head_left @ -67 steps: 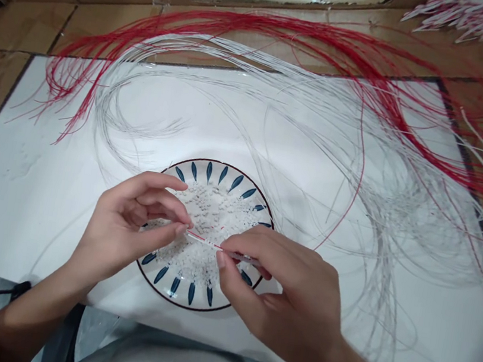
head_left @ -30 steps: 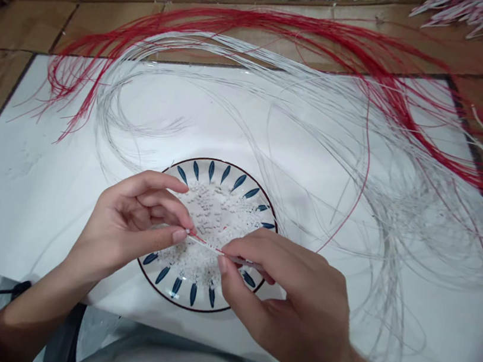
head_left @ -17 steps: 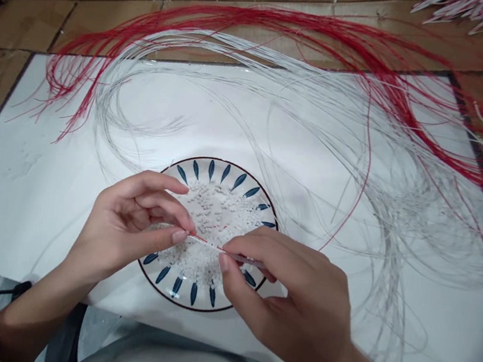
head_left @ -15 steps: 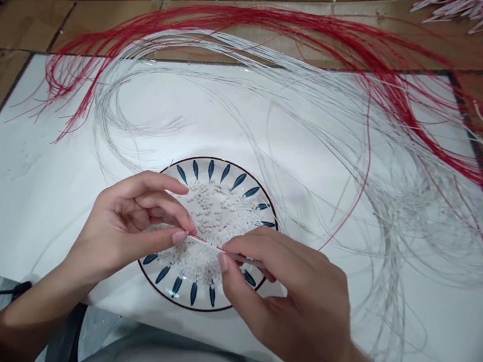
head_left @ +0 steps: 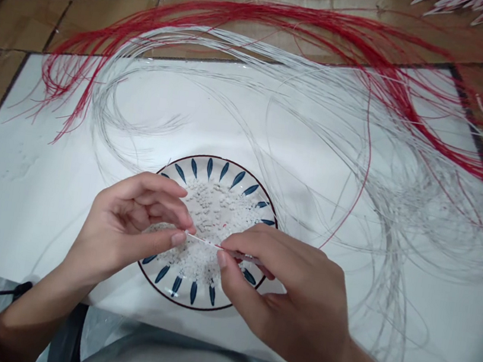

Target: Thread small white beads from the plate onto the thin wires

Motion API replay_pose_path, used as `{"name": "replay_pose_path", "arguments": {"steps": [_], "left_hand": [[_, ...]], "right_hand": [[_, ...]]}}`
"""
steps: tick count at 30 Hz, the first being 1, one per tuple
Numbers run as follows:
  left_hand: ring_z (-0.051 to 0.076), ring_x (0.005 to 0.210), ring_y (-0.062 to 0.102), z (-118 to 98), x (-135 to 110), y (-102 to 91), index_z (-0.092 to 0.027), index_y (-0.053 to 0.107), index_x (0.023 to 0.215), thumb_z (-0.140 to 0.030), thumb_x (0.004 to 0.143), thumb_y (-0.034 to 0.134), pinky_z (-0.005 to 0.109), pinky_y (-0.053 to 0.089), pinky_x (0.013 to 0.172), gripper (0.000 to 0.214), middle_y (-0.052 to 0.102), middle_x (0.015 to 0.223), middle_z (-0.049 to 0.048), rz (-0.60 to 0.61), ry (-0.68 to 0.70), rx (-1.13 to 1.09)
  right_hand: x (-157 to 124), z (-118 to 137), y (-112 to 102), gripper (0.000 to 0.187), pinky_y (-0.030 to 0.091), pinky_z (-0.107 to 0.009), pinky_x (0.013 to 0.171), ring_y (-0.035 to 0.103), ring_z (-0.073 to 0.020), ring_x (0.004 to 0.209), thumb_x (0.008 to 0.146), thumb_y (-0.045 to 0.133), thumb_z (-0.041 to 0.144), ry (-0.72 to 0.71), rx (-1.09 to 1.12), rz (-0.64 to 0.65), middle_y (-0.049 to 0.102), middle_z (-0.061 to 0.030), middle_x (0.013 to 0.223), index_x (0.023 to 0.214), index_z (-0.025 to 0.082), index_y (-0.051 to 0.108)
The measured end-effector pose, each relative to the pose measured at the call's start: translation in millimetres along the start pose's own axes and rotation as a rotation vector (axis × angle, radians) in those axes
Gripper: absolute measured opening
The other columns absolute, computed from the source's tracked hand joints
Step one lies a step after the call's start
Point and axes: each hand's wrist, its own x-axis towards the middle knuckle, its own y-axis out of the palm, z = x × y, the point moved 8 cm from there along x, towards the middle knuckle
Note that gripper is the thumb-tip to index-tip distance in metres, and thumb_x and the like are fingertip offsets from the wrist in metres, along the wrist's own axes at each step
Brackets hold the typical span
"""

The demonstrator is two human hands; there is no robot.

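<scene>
Hold the thin wire point(head_left: 202, 240) taut and level above the white pellets point(head_left: 213, 210) on the plate point(head_left: 219, 161), left hand point(head_left: 126, 231) and right hand point(head_left: 291, 302) each with its grip clamped on it.

No words, labels, brands, numbers or signs can be read anywhere in this view of the scene.

The one view is worn on the person's head, facing forward and tilted down: it sits close above the left hand point(head_left: 126, 231), right hand point(head_left: 292, 296) and a patterned plate point(head_left: 211, 157), and reaches out across a white sheet point(head_left: 44, 177) to the cardboard point(head_left: 16, 23) beyond.
</scene>
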Motion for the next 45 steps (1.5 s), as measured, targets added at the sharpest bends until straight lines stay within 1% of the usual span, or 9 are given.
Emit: {"name": "replay_pose_path", "arguments": {"steps": [13,18,21,25,27,30,33,35,45], "left_hand": [[0.014,0.073,0.069,-6.7,-2.5,2.1,-0.022,0.061,0.099,-0.005,0.069,0.073,0.025,0.061,0.066,0.036,0.069,0.081,0.0004,0.018,0.067,0.04],[0.016,0.075,0.069,-15.1,-7.3,2.7,-0.022,0.062,0.101,-0.005,0.069,0.073,0.028,0.061,0.07,0.038,0.069,0.083,0.0013,-0.016,0.182,0.151],[0.017,0.078,0.068,-22.7,-11.4,6.9,-0.024,0.063,0.102,-0.003,0.069,0.071,0.032,0.06,0.072,0.04,0.07,0.086,0.0013,-0.015,0.303,0.189],[0.021,0.09,0.067,-30.7,-15.4,19.2,-0.027,0.061,0.109,-0.002,0.069,0.068,0.037,0.058,0.078,0.047,0.07,0.096,0.004,0.1,0.465,0.264],[0.023,0.099,0.064,-30.2,-14.7,23.4,-0.026,0.057,0.116,-0.004,0.07,0.067,0.04,0.056,0.084,0.052,0.068,0.106,0.0066,0.147,0.487,0.323],[0.023,0.104,0.061,-25.2,-9.8,23.6,-0.026,0.051,0.123,-0.005,0.072,0.062,0.04,0.052,0.09,0.056,0.065,0.114,0.0069,0.117,0.47,0.543],[0.022,0.096,0.063,-20.9,-4.8,20.9,-0.027,0.047,0.126,-0.007,0.076,0.058,0.039,0.051,0.087,0.055,0.068,0.101,0.0038,0.036,0.471,0.81],[0.022,0.09,0.064,-18.3,-2.4,19.3,-0.026,0.046,0.126,-0.008,0.078,0.057,0.039,0.05,0.083,0.052,0.069,0.092,0.0024,0.006,0.474,0.903],[0.02,0.077,0.062,-11.8,1.6,26.4,-0.024,0.048,0.123,-0.008,0.08,0.055,0.036,0.047,0.078,0.046,0.069,0.083,0.0006,0.091,0.521,0.969]], "right_hand": [[0.9,-1.0,0.2,0.011,0.037,-0.022,0.047,0.051,-0.0086,0.051,0.082,0.054,0.012,0.009,-0.004,-0.005,0.06,0.0029,0.06,0.075,0.019,0.06],[0.0,-1.4,1.6,0.011,0.037,-0.022,0.047,0.051,-0.0087,0.051,0.082,0.053,0.013,0.022,-0.013,0.009,0.06,0.0029,0.061,0.076,0.019,0.06],[-0.4,-1.8,1.9,0.01,0.038,-0.022,0.047,0.051,-0.0088,0.051,0.082,0.054,0.014,0.028,-0.011,0.008,0.06,0.0029,0.061,0.076,0.019,0.06],[-0.6,-1.2,3.3,0.009,0.038,-0.022,0.047,0.05,-0.009,0.051,0.081,0.055,0.014,0.01,0.005,0.019,0.06,0.003,0.061,0.077,0.019,0.06],[-0.6,-1.2,4.2,0.01,0.038,-0.022,0.048,0.051,-0.009,0.051,0.081,0.054,0.013,0.009,0.004,0.028,0.06,0.0031,0.062,0.077,0.02,0.06],[-0.7,-1.6,4.2,0.011,0.038,-0.023,0.048,0.05,-0.009,0.051,0.083,0.052,0.014,0.014,-0.012,0.023,0.06,0.0034,0.062,0.077,0.021,0.059],[-0.6,-1.1,3.8,0.011,0.038,-0.023,0.048,0.05,-0.0089,0.05,0.083,0.052,0.013,0.005,-0.024,0.012,0.059,0.0038,0.06,0.076,0.02,0.058],[-0.4,-1.1,3.7,0.011,0.038,-0.023,0.048,0.049,-0.0088,0.05,0.082,0.052,0.013,0.004,-0.026,0.008,0.058,0.004,0.059,0.076,0.02,0.058],[-1.0,-0.4,1.7,0.011,0.037,-0.023,0.048,0.05,-0.0098,0.051,0.081,0.053,0.013,-0.008,-0.018,0.004,0.058,0.0026,0.058,0.074,0.019,0.058]]}}
